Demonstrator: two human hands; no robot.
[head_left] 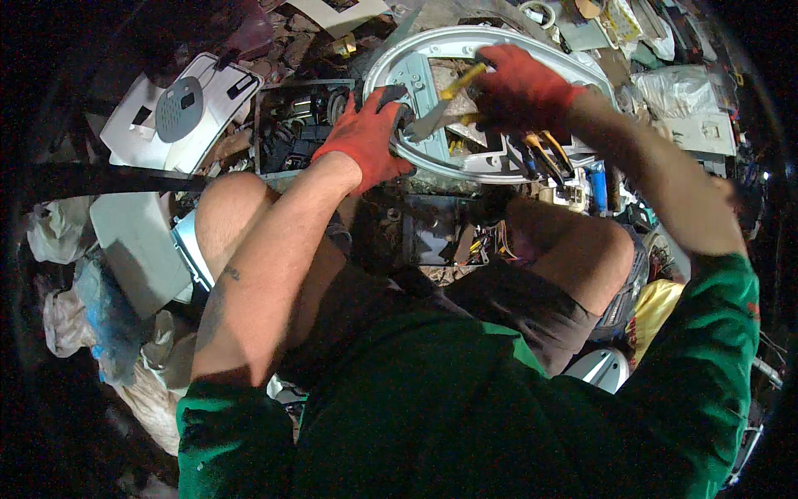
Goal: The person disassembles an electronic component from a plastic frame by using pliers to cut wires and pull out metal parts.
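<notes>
A pale grey oval plastic frame (499, 176) lies in front of me, with a grey-blue bracket (424, 83) across its left part. My left hand (359, 140), in a red glove with dark fingertips, grips the frame's left rim. My right hand (525, 87), gloved the same way and slightly blurred, is closed around yellow-handled pliers (459, 83) above the frame's opening. Their metal jaws point down and left, near my left fingertips; whether they touch the frame I cannot tell. Other pliers with orange and black handles (550, 154) rest at the frame's near right side.
A dark crate of metal parts (303, 125) stands left of the frame. White plastic panels (158, 125) lie beyond it. Between my knees sits a dark tray (432, 233) with small scraps. A blue tube (598, 190) and clear plastic bags (677, 90) are at the right.
</notes>
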